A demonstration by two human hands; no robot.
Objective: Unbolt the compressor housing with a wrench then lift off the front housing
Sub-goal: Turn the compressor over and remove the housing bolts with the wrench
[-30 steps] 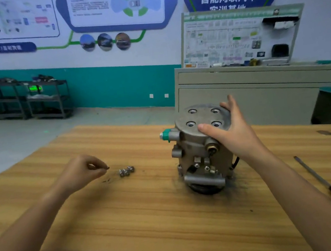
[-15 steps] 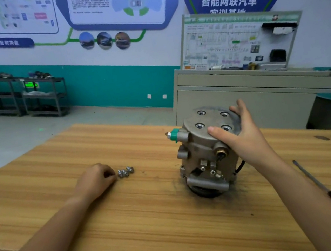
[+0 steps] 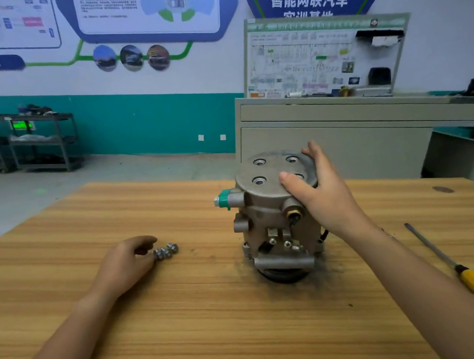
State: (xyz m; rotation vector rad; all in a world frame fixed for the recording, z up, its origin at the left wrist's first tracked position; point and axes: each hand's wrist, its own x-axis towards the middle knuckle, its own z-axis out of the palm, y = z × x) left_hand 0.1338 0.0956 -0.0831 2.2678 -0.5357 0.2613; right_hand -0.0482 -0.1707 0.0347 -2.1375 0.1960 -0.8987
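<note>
Unbolting was judged done: bolts (image 3: 165, 251) piled left of compressor (image 3: 274, 229), left hand (image 3: 125, 265) curled there, pinch indeterminate; front housing (image 3: 266, 174) was gripped by right hand (image 3: 322, 193), straight lift needed.

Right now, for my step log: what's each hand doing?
Left hand: fingers curled at the loose bolts; whether it pinches one cannot be told.
Right hand: grips the compressor housing.
</note>
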